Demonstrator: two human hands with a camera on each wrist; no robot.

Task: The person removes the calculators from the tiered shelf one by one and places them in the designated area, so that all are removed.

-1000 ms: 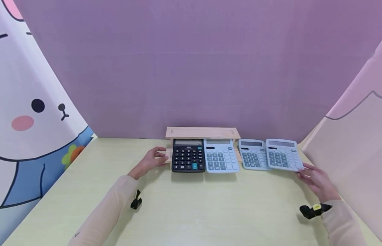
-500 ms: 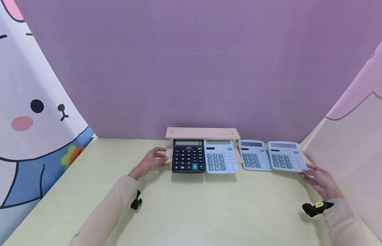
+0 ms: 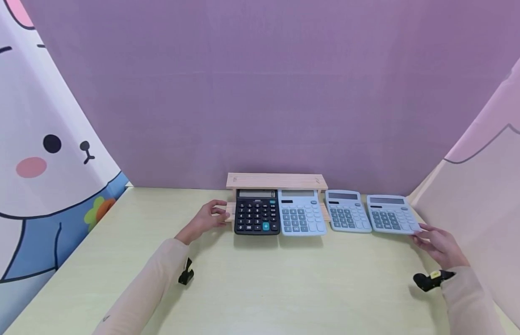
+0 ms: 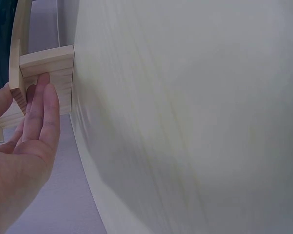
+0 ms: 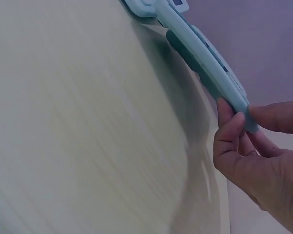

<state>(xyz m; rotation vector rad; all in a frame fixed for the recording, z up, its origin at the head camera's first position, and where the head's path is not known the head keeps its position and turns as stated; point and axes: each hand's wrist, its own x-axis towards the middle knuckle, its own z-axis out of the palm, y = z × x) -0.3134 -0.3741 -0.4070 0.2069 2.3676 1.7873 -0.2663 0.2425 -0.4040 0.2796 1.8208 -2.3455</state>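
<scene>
Centrally, before a purple backdrop (image 3: pixel 276 93), a two-tier wooden stand (image 3: pixel 276 180) is shown, with a black desktop calculator (image 3: pixel 257 214) and a pale-blue calculator (image 3: pixel 302 214) propped side by side on it. The stand's left end is gripped by the left hand (image 3: pixel 205 222) — thumb on one face of the board, fingers on the other. Right of the stand, a second pale-blue calculator (image 3: pixel 348 213) is seen; just beside it, a third pale-blue calculator (image 3: pixel 393 215) is held by the right hand (image 3: pixel 441 245), its near right corner pinched between thumb and fingers — clear of the pale tabletop (image 3: pixel 285 288).
</scene>
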